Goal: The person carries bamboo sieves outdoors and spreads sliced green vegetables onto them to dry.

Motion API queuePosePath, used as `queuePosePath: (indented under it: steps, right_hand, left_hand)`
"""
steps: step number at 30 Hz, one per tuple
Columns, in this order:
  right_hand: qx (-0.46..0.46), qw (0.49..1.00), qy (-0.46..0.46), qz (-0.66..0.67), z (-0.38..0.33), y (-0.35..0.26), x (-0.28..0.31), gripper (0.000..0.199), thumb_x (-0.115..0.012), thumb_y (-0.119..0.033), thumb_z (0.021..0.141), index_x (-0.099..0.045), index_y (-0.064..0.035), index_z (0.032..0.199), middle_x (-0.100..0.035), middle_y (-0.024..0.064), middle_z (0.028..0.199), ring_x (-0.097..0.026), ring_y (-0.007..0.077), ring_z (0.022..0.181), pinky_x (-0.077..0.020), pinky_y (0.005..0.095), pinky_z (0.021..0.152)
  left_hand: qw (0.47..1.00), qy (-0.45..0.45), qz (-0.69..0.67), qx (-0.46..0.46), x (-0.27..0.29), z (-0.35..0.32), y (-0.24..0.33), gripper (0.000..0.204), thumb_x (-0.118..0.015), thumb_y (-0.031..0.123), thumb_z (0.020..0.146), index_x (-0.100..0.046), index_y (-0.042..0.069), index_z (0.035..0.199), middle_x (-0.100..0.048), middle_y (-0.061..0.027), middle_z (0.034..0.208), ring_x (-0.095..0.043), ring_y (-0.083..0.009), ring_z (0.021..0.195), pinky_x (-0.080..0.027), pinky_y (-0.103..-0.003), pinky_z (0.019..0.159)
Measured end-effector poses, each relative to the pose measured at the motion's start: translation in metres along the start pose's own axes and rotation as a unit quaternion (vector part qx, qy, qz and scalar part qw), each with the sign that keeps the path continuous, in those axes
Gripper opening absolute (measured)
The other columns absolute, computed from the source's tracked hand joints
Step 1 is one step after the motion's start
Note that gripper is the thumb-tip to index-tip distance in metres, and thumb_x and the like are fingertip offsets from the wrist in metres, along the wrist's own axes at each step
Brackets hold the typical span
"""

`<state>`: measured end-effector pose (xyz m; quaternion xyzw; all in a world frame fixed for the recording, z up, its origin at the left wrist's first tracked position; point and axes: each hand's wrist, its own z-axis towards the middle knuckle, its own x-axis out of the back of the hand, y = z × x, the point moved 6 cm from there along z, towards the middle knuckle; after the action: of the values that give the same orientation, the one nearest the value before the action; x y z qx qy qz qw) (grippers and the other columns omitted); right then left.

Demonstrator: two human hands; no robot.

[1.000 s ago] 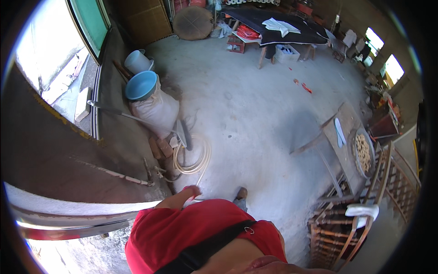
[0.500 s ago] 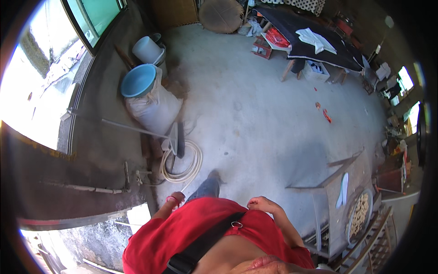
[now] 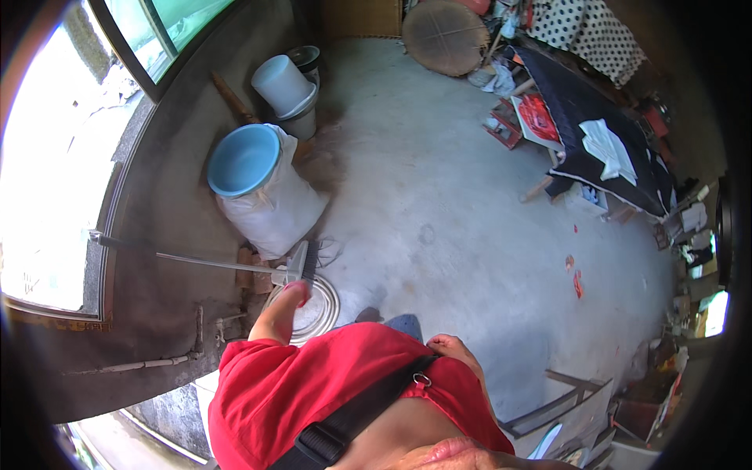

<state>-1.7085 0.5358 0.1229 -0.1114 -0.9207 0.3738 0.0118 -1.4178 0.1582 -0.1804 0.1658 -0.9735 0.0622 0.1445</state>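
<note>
My left hand (image 3: 295, 294) is stretched forward, with a red band at its wrist. It is beside the head of a broom (image 3: 310, 262) and above a coiled pale hose (image 3: 330, 313). I cannot tell whether it touches the broom, and its fingers are smeared by motion. The broom's long handle slants left toward the window sill. Close against my red shirt, my right hand (image 3: 453, 345) has its fingers curled in, with nothing seen in them.
A blue basin (image 3: 244, 160) sits on a stuffed white sack (image 3: 274, 211) by the left wall. Behind it are stacked buckets (image 3: 282, 84). A low table with a dark cloth (image 3: 583, 110) stands at far right. A grey metal stand (image 3: 568, 415) is at near right.
My left hand has moved forward, up to the broom head. My view has turned and come nearer the sack and basin. My right hand stays by my shirt.
</note>
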Motion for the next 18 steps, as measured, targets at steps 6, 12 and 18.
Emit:
queuePosePath:
  steps: [6,12,18]
  right_hand:
    - [-0.03,0.993,-0.015,-0.113,0.043,-0.127,0.09,0.025,-0.057,-0.022,0.087,-0.064,-0.0005,0.099,-0.065,0.0049,0.088,-0.059,0.0116,0.082,-0.0468,0.026,0.075]
    - [-0.032,0.981,-0.085,-0.172,0.15,-0.183,0.221,0.025,-0.057,-0.022,0.087,-0.065,-0.0006,0.097,-0.065,0.0059,0.089,-0.059,0.0125,0.083,-0.0469,0.027,0.076]
    - [0.002,0.941,-0.211,-0.263,0.257,-0.301,0.29,0.025,-0.057,-0.023,0.086,-0.066,-0.001,0.095,-0.067,0.0082,0.09,-0.06,0.0141,0.084,-0.0472,0.0289,0.077]
  left_hand:
    - [0.838,0.493,0.056,-0.228,0.317,-0.055,0.056,0.01,-0.062,0.015,0.071,-0.07,0.009,0.071,-0.066,-0.0094,0.073,-0.065,-0.0278,0.068,-0.052,-0.038,0.061]
    - [0.896,0.417,-0.011,-0.153,0.374,-0.021,0.049,0.013,-0.061,0.015,0.074,-0.069,0.006,0.07,-0.067,-0.0097,0.074,-0.065,-0.0272,0.07,-0.052,-0.037,0.062]
    - [0.855,0.178,-0.456,0.174,0.173,0.088,-0.052,0.036,-0.049,0.037,0.084,-0.067,0.005,0.085,-0.065,-0.0162,0.083,-0.063,-0.0276,0.077,-0.049,-0.04,0.067]
